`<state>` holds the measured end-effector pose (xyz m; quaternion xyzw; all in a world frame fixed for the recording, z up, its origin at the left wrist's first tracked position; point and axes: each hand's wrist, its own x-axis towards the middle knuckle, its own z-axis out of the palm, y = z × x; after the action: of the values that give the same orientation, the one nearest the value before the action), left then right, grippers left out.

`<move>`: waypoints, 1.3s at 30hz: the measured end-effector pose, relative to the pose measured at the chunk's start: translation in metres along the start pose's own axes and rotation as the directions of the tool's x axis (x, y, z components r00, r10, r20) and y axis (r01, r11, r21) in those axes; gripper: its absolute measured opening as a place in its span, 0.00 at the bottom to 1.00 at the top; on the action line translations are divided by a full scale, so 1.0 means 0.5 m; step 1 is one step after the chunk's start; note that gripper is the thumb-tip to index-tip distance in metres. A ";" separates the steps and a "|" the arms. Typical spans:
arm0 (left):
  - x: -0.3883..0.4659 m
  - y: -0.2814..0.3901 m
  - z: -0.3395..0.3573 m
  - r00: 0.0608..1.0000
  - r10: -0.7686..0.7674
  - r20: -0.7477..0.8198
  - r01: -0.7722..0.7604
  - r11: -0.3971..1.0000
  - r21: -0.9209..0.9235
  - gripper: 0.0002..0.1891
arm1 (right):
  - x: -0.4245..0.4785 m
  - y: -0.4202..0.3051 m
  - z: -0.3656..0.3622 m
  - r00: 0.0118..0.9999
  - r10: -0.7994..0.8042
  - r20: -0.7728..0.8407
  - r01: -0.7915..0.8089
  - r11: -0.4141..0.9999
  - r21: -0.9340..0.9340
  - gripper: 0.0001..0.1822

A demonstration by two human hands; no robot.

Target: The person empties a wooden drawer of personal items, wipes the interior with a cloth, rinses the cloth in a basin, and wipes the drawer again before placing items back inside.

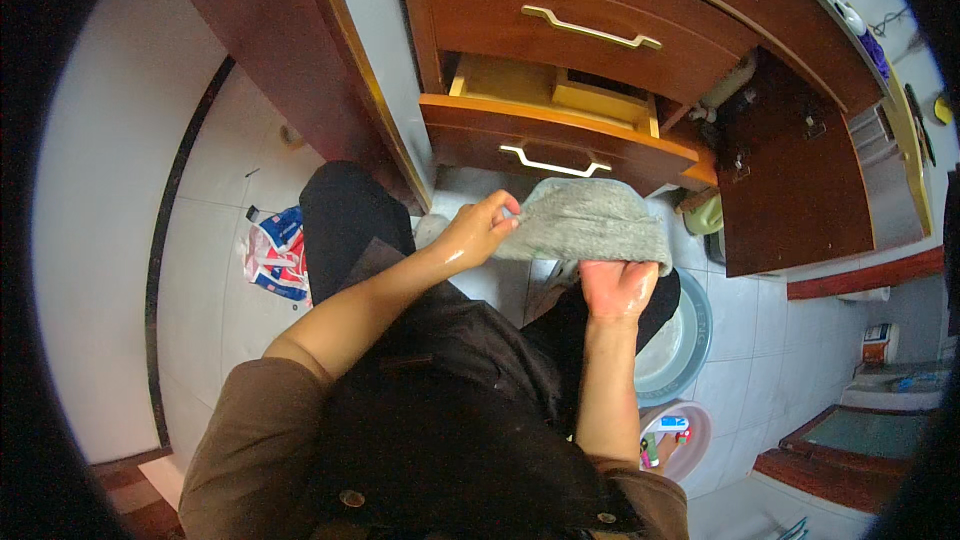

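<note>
A grey cloth (592,221), folded over on itself, is stretched between my hands above the floor. My left hand (480,231) pinches its left end between thumb and fingers. From below, my right hand (619,289) supports the right end, palm up, with the fingers hidden under the cloth. Both wrists look wet. Just beyond the cloth, a lower wooden drawer (559,142) with a pale metal handle is pulled out. Inside it, the visible part shows bare yellowish wood and a small raised divider.
A blue plastic basin (694,345) holding liquid stands by my right knee. Beside it is a pink basin (697,435) with tubes and packets. The cabinet door (795,165) hangs open at right, near a green jug (703,216). Plastic packaging (277,251) lies on the left floor.
</note>
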<state>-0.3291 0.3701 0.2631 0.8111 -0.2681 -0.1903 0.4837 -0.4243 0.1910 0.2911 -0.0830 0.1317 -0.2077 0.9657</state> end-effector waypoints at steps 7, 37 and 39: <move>0.061 -0.057 -0.038 0.926 0.378 -0.012 -0.332 0.830 0.449 0.16 | 0.084 -0.029 0.026 0.850 -0.305 0.429 0.446 -0.017 -0.895 0.17; 0.127 -0.044 0.094 0.910 0.331 0.248 -0.403 0.579 0.709 0.32 | 0.238 -0.183 -0.026 0.640 -0.278 0.716 0.148 -0.870 -0.470 0.10; 0.117 -0.054 0.109 0.907 0.327 0.266 -0.416 0.584 0.698 0.32 | 0.213 -0.141 -0.010 0.663 -0.201 0.721 0.187 -0.888 -0.420 0.09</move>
<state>-0.3073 0.3075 0.2112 0.8502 -0.5112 -0.0032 0.1259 -0.3589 0.0820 0.2778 -0.9233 0.1838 -0.3299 0.0698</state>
